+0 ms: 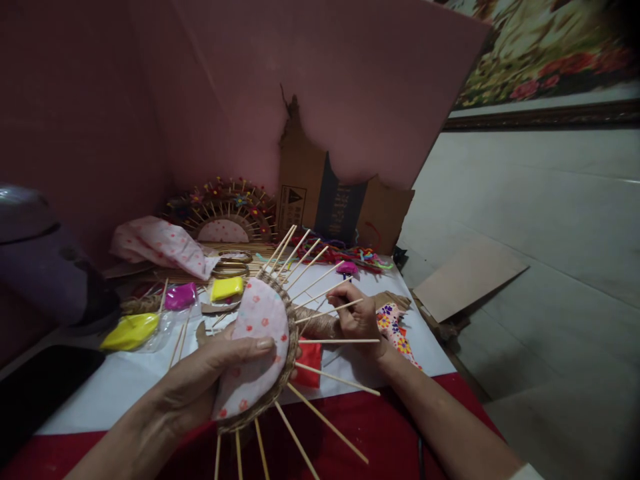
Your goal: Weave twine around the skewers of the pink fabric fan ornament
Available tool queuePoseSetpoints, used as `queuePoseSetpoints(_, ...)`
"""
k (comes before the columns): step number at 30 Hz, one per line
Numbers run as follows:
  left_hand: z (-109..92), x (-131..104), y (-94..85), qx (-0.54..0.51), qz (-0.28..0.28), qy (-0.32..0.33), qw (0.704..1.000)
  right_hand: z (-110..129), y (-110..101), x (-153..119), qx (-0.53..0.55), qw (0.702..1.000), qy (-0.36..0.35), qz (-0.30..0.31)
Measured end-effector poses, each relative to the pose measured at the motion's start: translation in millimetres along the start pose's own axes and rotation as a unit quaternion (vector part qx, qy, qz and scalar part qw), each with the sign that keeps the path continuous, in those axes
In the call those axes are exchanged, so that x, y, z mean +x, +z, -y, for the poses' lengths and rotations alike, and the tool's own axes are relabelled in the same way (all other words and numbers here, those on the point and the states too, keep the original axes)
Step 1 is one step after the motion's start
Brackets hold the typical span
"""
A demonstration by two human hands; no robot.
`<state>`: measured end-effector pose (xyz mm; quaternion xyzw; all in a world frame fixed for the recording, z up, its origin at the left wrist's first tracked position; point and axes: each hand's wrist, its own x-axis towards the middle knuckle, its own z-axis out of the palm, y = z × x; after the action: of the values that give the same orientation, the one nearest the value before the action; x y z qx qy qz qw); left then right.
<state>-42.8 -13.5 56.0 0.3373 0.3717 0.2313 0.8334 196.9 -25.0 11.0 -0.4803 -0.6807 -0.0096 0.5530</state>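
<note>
My left hand (220, 363) grips a half-round fan piece (263, 327) covered in white cloth with red-pink prints, its thumb pressed on the cloth. Brown twine (291, 347) edges the curve, and several thin wooden sticks (340, 341) fan out from it. Among the sticks on the right side is my right hand (357, 313), its fingers pinched together close to the stick ends. What they hold, if anything, is too small to make out. Behind the sticks lies a bundle of twine (320, 325), partly hidden by my right hand. A red packet (309, 363) shows beneath the fan.
At the back stands a decorated half-round stick piece (225, 223) beside torn cardboard (305, 187). Printed cloth (160, 243), scissors (233, 263), yellow (227, 289) and magenta packets (180, 297) lie left. Colourful pipe cleaners (345, 253) lie behind; flowered material (397, 333) is right. A dark flat object (45, 393) lies front left.
</note>
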Motion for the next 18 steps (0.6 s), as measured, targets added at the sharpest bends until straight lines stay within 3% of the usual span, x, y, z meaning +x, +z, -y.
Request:
queuePoseSetpoints(4,6,0,5.1,-0.015,0.036,-0.007,0.999,8,9,-3,-0.031,0.995,-0.017,0.088)
queuePoseSetpoints(8,11,3,8.3,-0.031,0.058,-0.014,0.998,12,17,-6,-0.026,0.992,-0.009,0.120)
queuePoseSetpoints(13,11,6,11.3,-0.083,-0.010,-0.040,0.996,21,20,-9,-0.034,0.987,0.051,0.151)
queuePoseSetpoints(16,11,6,12.2,-0.093,-0.061,-0.025,0.993,25,21,-10,-0.054,0.988,0.037,0.142)
queuePoseSetpoints(18,11,6,11.3,-0.080,-0.058,-0.015,0.995,26,23,-11,-0.064,0.988,0.014,0.141)
